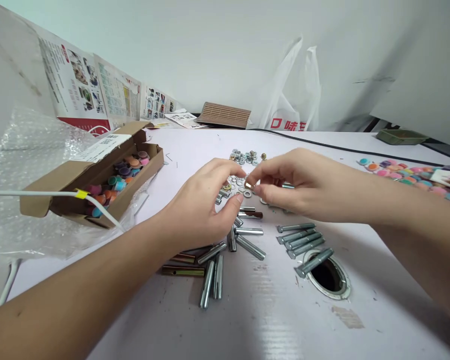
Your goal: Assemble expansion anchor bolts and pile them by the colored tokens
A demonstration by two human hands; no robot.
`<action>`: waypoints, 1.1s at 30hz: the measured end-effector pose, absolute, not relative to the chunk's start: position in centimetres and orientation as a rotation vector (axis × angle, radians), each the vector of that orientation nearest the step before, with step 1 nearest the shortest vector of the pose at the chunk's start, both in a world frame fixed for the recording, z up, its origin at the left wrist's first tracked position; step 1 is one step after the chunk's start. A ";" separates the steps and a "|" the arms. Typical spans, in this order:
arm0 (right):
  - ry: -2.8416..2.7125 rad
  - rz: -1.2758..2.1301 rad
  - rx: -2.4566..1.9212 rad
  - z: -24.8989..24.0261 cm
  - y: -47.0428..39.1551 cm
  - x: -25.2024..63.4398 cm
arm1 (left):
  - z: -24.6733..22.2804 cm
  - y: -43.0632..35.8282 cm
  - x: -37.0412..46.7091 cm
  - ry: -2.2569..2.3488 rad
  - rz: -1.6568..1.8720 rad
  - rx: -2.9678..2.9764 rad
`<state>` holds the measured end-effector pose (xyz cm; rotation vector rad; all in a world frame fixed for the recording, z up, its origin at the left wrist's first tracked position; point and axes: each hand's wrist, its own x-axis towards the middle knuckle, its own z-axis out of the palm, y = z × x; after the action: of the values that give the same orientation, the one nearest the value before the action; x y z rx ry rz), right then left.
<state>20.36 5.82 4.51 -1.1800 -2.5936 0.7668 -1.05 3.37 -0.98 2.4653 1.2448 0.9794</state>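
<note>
My left hand (213, 202) hovers over metal parts, its thumb and curled fingers apart with nothing visible between them. Opposite it, my right hand (288, 182) pinches a small shiny metal piece (249, 185), mostly covered by the fingertips. Flat washers (247, 194) lie scattered under and between both hands. Behind them is a cluster of nuts (243, 157). Nearer me lie several metal sleeves (250, 247), mostly silver, some brassy like the slotted sleeve (183, 270). To the right, several bolts (303, 241) lie in a row.
One bolt (314, 262) overlaps the rim of a round table hole (345, 290). At left, an open cardboard box (135, 182) of colourful caps sits on bubble wrap (37, 200), with a white cable (41, 193) in front. More colourful caps (401, 172) are at right. A plastic bag (292, 95) stands behind.
</note>
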 end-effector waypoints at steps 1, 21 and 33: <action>-2.612 0.879 -1.212 4.5 5.9 20.5 | -1.0 3.4 -1.1 1.248 0.985 2.471; -2.142 1.056 -1.099 3.5 6.4 19.0 | 0.1 4.1 -1.0 1.511 1.017 1.807; -2.779 0.746 -1.403 2.3 6.1 19.6 | -0.7 4.8 -0.3 1.205 1.158 1.216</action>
<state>19.56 6.10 2.29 -1.4028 -2.7791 0.7455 -0.30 4.80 -0.68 1.2160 1.2055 1.1585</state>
